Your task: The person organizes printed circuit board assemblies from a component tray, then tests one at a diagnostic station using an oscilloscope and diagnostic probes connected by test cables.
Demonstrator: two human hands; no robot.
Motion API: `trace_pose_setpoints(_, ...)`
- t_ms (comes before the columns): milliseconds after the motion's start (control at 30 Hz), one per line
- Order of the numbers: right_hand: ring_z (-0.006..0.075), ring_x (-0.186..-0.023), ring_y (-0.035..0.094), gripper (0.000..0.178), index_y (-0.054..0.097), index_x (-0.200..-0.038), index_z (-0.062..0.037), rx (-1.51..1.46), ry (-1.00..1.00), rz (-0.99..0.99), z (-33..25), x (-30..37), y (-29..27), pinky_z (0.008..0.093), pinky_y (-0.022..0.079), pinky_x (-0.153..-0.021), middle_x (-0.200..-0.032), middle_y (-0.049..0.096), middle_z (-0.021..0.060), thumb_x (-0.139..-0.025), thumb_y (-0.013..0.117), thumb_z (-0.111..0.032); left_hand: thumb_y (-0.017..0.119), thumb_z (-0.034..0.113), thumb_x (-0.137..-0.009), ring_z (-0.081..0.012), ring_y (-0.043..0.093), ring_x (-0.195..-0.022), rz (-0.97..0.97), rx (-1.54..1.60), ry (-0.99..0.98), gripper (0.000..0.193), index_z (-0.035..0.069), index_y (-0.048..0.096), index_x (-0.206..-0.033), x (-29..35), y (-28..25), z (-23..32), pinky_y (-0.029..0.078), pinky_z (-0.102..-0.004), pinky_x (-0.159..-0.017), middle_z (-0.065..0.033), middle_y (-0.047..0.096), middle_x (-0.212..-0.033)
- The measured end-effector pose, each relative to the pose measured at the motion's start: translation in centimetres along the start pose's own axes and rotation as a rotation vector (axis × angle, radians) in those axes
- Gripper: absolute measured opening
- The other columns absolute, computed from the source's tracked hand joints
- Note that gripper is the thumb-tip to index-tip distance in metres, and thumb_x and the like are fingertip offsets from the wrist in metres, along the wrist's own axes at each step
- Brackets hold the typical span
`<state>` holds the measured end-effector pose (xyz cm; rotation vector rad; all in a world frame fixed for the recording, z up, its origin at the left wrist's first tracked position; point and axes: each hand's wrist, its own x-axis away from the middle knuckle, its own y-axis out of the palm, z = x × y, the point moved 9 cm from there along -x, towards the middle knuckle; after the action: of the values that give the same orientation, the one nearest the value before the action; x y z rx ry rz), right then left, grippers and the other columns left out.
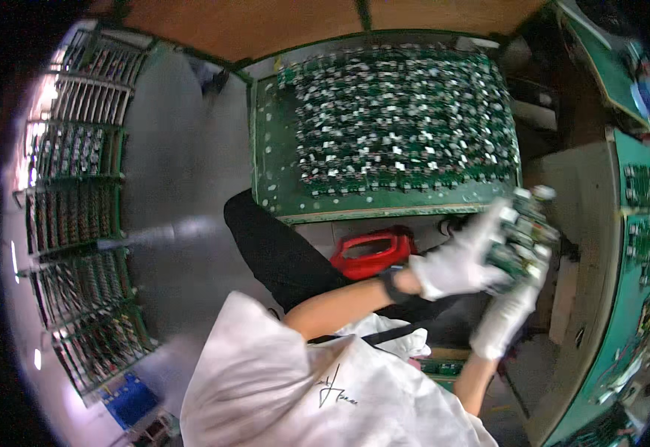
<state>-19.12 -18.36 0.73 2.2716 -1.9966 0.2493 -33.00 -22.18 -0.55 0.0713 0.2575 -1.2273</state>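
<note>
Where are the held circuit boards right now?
Head view, right of centre: the circuit boards are held by the left hand and right hand, by the near right corner of the green table.

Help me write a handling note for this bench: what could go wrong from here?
Dropping: the left hand and right hand hold a cluster of circuit boards that appears mostly beyond the front edge of the green table, so a slip might send it down instead of onto the tabletop.

Knocking: the packed rows of boards reach close to the table's right edge, near the hands; a careless brush could shift some or push them off.
</note>
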Motion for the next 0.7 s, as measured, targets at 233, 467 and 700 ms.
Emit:
trace_pose_setpoints(233,0.0411,-0.149,0.035,0.069,0.022,-0.158,0.0101,0.323,-0.243,-0.874,8.6,10.9,32.8,0.0434,0.03,-0.122,-0.16,0.031,0.0337,-0.106,0.049,-0.028,0.085,0.019,-0.086,-0.0213,0.05,-0.135,0.484,-0.005,-0.379,0.095,0.001,0.027,-0.158,16.2,-31.0,-8.8,0.04,-0.0388,-0.116,-0.0125,0.054,-0.146)
trace_pose_setpoints(467,0.0503,-0.143,0.04,0.084,0.029,-0.15,0.0175,0.451,-0.581,-0.904,19.0,11.4,56.9,0.0425,0.036,-0.118,-0.151,0.04,0.0398,-0.104,0.05,-0.049,0.08,0.025,-0.086,-0.0236,0.059,-0.125,0.664,-0.075,-0.461,0.075,-0.001,0.045,-0.148,17.4,-52.5,-17.3,0.045,-0.0376,-0.108,-0.0141,0.062,-0.138)
trace_pose_setpoints(700,0.0493,-0.128,0.055,0.083,0.034,-0.151,0.0124,0.326,-0.151,-0.689,22.4,5.4,63.5,0.0447,0.045,-0.104,-0.14,0.052,0.04,-0.105,0.042,-0.057,0.084,0.038,-0.081,-0.039,0.052,-0.138,0.525,-0.318,-0.496,0.104,0.0,0.027,-0.159,11.9,-59.5,-27.4,0.043,-0.0434,-0.113,-0.0245,0.054,-0.147)
